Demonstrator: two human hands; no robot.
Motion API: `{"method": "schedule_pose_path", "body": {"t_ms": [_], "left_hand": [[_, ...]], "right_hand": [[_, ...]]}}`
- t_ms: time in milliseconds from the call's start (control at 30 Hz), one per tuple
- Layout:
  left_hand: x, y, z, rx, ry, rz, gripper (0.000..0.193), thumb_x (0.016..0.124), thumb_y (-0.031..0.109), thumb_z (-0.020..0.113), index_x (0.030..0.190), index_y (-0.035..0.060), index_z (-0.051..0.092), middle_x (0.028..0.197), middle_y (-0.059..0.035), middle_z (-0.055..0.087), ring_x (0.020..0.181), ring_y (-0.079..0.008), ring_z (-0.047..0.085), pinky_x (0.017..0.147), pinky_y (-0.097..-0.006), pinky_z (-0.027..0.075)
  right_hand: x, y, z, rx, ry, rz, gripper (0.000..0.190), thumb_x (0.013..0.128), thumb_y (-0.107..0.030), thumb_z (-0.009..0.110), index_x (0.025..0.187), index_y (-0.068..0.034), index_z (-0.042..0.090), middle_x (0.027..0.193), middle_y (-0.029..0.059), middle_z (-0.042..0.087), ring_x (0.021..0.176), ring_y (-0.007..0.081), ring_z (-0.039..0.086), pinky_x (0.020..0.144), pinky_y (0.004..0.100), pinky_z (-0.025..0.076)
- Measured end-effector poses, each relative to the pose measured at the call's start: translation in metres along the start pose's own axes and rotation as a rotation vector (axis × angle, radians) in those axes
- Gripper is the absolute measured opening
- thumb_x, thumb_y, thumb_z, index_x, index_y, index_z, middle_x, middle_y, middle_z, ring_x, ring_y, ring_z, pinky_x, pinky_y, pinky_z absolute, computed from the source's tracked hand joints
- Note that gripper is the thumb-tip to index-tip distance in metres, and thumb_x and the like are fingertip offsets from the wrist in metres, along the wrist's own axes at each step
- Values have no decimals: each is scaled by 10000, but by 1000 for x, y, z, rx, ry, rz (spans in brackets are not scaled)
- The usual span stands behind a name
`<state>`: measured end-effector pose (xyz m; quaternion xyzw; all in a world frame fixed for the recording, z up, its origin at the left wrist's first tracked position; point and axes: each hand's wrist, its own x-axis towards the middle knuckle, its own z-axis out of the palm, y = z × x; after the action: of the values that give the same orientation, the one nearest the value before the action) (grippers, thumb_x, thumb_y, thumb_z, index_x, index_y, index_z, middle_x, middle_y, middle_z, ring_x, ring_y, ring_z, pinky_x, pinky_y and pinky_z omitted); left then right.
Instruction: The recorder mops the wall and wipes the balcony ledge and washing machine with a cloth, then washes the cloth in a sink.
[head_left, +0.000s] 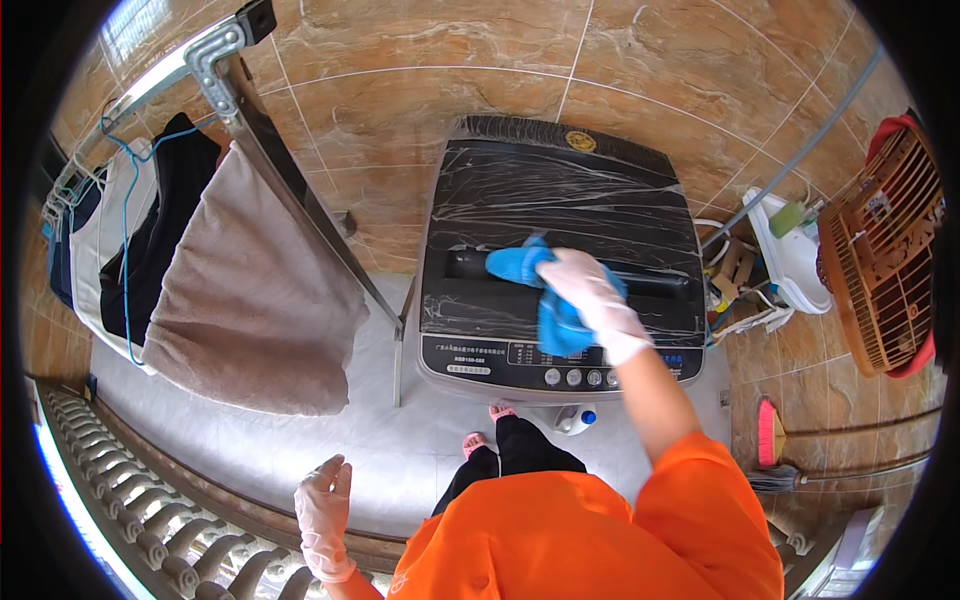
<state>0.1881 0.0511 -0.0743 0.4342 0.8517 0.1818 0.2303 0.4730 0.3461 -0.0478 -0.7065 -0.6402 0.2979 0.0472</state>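
Observation:
My right hand (581, 281), in a thin whitish glove, grips a blue cloth (564, 322). The cloth lies against the lid of a top-loading washing machine (555, 191), by the dark handle recess (649, 279). Clear, wrinkled plastic film covers the dark lid, and part of the control panel (465, 356) is hidden behind the cloth and my wrist. Low at the left, away from the machine, my left hand (324, 510) is gloved too and holds nothing, its fingers loosely bent and a little apart.
At left a metal drying rack (300, 180) carries a grey-brown towel (255, 300) and clothes on hangers. A small white sink (787, 247) and a bamboo birdcage (885, 247) are at right. A bottle with a blue cap (576, 420) stands before the machine. A stone balustrade (150, 510) runs lower left.

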Motion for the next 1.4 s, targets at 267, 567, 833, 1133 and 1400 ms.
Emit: {"method": "schedule_pose_path", "body": {"t_ms": [267, 567, 833, 1133, 1400], "left_hand": [[-27, -4, 13, -53, -44, -91, 262, 805, 229, 578, 958, 25, 637, 902, -193, 620, 842, -316, 608, 736, -348, 476], [7, 44, 19, 24, -54, 207, 246, 809, 189, 567, 963, 8, 630, 912, -204, 616, 855, -328, 598, 740, -360, 467], [39, 56, 35, 3, -211, 113, 270, 807, 196, 581, 992, 4, 624, 943, -176, 627, 901, -280, 597, 765, -330, 463], [93, 95, 90, -154, -198, 300, 835, 682, 155, 717, 1354, 55, 231, 1098, -221, 542, 905, -303, 561, 765, -350, 447], [101, 109, 99, -135, -154, 359, 900, 577, 119, 765, 1298, -66, 259, 1049, -240, 551, 969, -338, 545, 838, -337, 416]], "right_hand": [[31, -49, 60, 386, -169, -203, 382, 771, -319, 464, 948, -13, 609, 909, 210, 611, 880, 337, 581, 763, 378, 440], [-65, -40, 128, -68, 228, -1146, 132, 636, -183, 603, 747, -178, 675, 1253, 89, 450, 1237, 301, 302, 1010, 490, 216], [-92, 151, 31, -104, 182, -783, 394, 604, -101, 609, 989, -180, 635, 1320, 21, 407, 1300, 262, 220, 1068, 462, 71], [-9, 249, -21, -78, 657, -45, 532, 788, -395, 561, 1172, -33, 495, 1376, 215, 238, 1234, 420, 255, 1013, 419, 258], [233, 213, -136, 16, 563, -72, 687, 847, -542, 348, 1231, 25, 406, 1339, 228, 293, 1193, 357, 352, 987, 390, 309]]}}
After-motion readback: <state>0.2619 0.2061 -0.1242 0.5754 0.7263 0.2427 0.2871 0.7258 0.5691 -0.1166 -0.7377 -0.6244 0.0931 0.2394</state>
